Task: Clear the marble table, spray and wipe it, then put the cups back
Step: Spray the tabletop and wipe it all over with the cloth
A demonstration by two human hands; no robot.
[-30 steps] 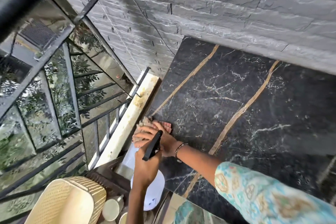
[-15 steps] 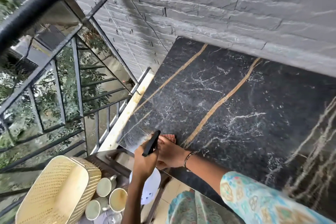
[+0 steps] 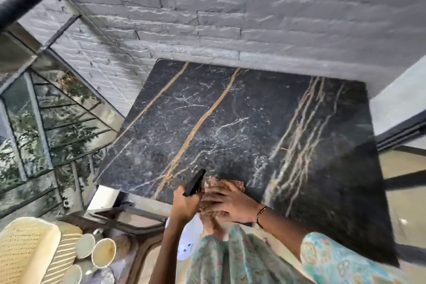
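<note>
This looks like a balcony of a home. A black marble bench (image 3: 242, 127) with tan veins sits against a grey stone-brick wall (image 3: 207, 14). To the left a dark metal railing (image 3: 34, 108) gives onto green foliage (image 3: 25, 131) outside. Lower left, a cream woven basket (image 3: 27, 253) and several cups (image 3: 103, 252) stand on a small side table (image 3: 129, 219).

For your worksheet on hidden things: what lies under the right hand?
A brownish cloth lies under the right hand, pressed flat at the marble table's near edge. Only its edges show past the fingers; the rest, and the marble beneath, is covered.
</note>
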